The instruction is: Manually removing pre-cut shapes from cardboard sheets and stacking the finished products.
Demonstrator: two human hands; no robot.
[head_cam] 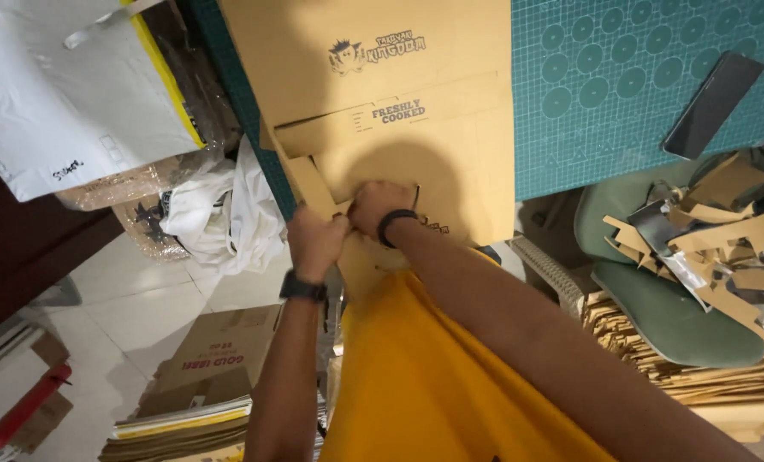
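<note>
At mat edge [519, 184], both hands [348, 227] grip flat cardboard box [399, 162].

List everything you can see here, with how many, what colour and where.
flat printed carton: one, brown, on the mat's edge, under both hands
cutting mat: one, teal, upper right
dark phone: one, black, on the mat
cardboard scraps: a heap, brown and silver, on the green chair
green chair: one, right
white mailer bag: one, upper left
white cloth: one, beside the mat
flattened boxes: a stack, brown, on the floor
left hand: wristband, gripping the carton's edge
right hand: wristband, gripping the same edge
</note>
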